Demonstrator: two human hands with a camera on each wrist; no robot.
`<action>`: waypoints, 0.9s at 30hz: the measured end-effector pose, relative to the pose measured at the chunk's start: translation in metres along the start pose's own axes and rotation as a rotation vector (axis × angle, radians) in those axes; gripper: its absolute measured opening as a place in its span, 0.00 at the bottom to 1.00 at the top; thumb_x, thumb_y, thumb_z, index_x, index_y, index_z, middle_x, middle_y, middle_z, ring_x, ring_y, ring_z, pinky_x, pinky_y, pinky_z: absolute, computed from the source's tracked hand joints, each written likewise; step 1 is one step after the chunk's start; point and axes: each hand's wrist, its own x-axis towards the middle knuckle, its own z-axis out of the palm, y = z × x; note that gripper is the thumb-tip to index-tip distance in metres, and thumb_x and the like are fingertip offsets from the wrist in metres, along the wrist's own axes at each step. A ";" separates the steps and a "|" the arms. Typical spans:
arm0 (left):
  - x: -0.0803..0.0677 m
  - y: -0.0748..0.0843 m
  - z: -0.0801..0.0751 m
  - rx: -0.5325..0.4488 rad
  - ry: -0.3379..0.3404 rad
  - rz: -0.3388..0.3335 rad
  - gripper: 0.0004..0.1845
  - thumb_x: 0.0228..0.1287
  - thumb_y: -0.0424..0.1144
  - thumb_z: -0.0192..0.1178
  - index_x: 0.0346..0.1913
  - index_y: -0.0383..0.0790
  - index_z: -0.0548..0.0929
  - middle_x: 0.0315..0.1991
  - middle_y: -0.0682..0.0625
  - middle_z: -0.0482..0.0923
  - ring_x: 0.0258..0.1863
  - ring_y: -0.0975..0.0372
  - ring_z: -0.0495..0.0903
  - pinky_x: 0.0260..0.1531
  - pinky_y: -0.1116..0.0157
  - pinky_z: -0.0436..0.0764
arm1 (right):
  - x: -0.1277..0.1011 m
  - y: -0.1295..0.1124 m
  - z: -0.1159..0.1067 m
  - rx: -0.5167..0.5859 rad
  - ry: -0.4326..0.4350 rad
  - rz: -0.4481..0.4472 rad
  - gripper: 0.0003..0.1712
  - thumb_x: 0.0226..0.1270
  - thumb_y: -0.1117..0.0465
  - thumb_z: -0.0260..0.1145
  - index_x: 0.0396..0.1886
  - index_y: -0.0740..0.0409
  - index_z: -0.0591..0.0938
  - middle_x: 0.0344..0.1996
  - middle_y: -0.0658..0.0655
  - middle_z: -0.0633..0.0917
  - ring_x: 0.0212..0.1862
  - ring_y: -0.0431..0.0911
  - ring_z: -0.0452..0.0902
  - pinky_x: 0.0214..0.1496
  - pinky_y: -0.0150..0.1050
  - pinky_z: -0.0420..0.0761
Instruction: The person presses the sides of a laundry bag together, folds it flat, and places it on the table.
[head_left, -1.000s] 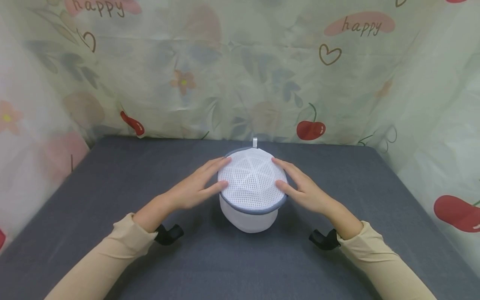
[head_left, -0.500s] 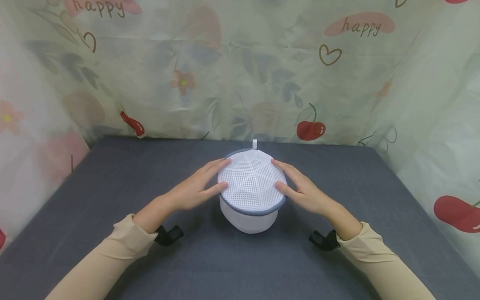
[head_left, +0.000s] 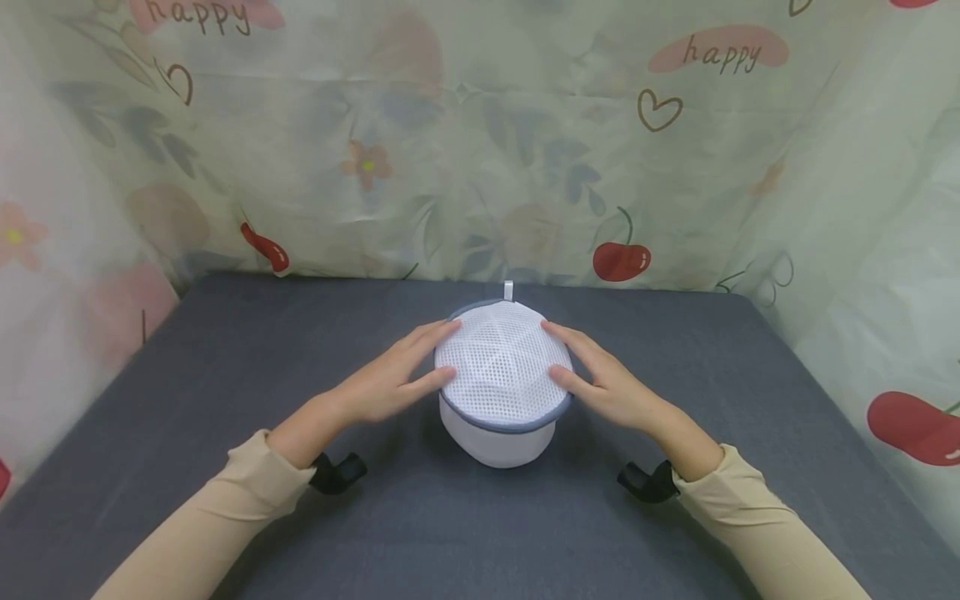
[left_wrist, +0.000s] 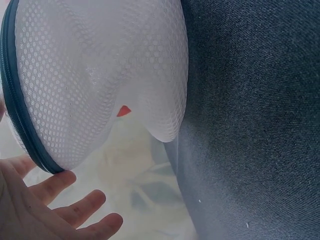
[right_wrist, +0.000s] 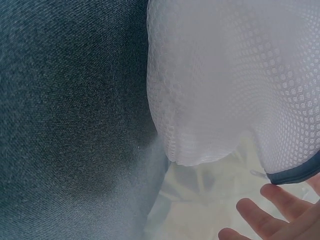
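Note:
A round white mesh laundry bag (head_left: 504, 367) with blue edging stands upright in the middle of the table, a small white tab (head_left: 508, 290) at its far edge. On its left side my left hand (head_left: 386, 379) rests thumb and fingertips on the rim, fingers nearly straight. My right hand (head_left: 615, 383) touches the opposite side in the same way. The left wrist view has the blue zipper edge (left_wrist: 20, 100) beside spread fingers (left_wrist: 82, 207). Fingertips touch or nearly touch the blue trim (right_wrist: 297, 172) in the right wrist view. What the bag contains cannot be seen.
A dark grey-blue cloth covers the table (head_left: 480, 533). Behind and at both sides hangs a printed curtain (head_left: 465, 150) with cherries, flowers and lettering. Black wrist mounts (head_left: 337, 472) sit below both cuffs, close to the tabletop.
The bag's top and its tab have sunk very slightly toward me, and both hands have shifted down with it. Their hold on the rim looks the same.

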 end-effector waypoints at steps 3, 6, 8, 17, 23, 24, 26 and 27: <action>0.000 -0.001 0.001 0.000 -0.001 0.000 0.34 0.70 0.54 0.47 0.74 0.54 0.49 0.74 0.47 0.49 0.73 0.53 0.50 0.68 0.45 0.54 | 0.000 0.000 0.000 -0.005 -0.002 0.003 0.35 0.69 0.53 0.56 0.73 0.47 0.55 0.71 0.58 0.60 0.72 0.55 0.55 0.68 0.61 0.57; 0.000 -0.001 0.001 0.000 0.000 0.000 0.34 0.69 0.53 0.47 0.74 0.54 0.49 0.74 0.47 0.49 0.73 0.53 0.50 0.68 0.45 0.54 | 0.000 0.000 0.001 -0.007 -0.004 0.005 0.35 0.69 0.53 0.56 0.73 0.47 0.55 0.71 0.58 0.60 0.72 0.55 0.55 0.68 0.61 0.57; 0.000 -0.001 0.002 0.000 0.000 -0.002 0.34 0.69 0.53 0.48 0.74 0.54 0.49 0.74 0.47 0.49 0.73 0.52 0.51 0.68 0.45 0.54 | 0.000 0.000 0.001 -0.009 -0.004 0.004 0.35 0.69 0.53 0.56 0.73 0.47 0.55 0.71 0.58 0.60 0.72 0.55 0.55 0.68 0.61 0.57; 0.000 -0.001 0.003 0.005 -0.005 -0.019 0.34 0.69 0.53 0.48 0.74 0.54 0.49 0.74 0.47 0.49 0.73 0.52 0.51 0.68 0.44 0.54 | 0.000 0.001 0.001 -0.009 -0.009 0.005 0.35 0.69 0.53 0.56 0.73 0.47 0.55 0.71 0.58 0.61 0.71 0.54 0.55 0.69 0.60 0.57; 0.000 -0.002 0.004 0.012 -0.001 -0.018 0.34 0.69 0.53 0.48 0.74 0.53 0.50 0.74 0.47 0.50 0.73 0.52 0.52 0.68 0.45 0.55 | 0.000 0.002 0.002 -0.013 -0.015 0.015 0.36 0.69 0.52 0.56 0.73 0.47 0.55 0.71 0.58 0.60 0.72 0.54 0.55 0.69 0.61 0.57; 0.000 -0.002 0.004 0.012 -0.001 -0.018 0.34 0.69 0.53 0.48 0.74 0.53 0.50 0.74 0.47 0.50 0.73 0.52 0.52 0.68 0.45 0.55 | 0.000 0.002 0.002 -0.014 -0.016 0.017 0.36 0.69 0.52 0.56 0.73 0.47 0.55 0.71 0.58 0.60 0.72 0.54 0.55 0.69 0.61 0.57; 0.000 -0.002 0.005 0.012 -0.003 -0.019 0.34 0.69 0.53 0.48 0.74 0.53 0.50 0.74 0.47 0.50 0.73 0.52 0.52 0.68 0.45 0.55 | 0.000 0.002 0.002 -0.015 -0.018 0.017 0.36 0.69 0.52 0.56 0.73 0.47 0.55 0.71 0.58 0.60 0.72 0.54 0.55 0.69 0.61 0.57; 0.000 -0.002 0.005 0.012 -0.002 -0.017 0.34 0.69 0.53 0.48 0.74 0.53 0.50 0.74 0.47 0.50 0.73 0.52 0.52 0.68 0.45 0.55 | 0.000 0.002 0.003 -0.015 -0.018 0.015 0.36 0.69 0.52 0.56 0.73 0.47 0.55 0.71 0.58 0.60 0.71 0.54 0.55 0.69 0.61 0.57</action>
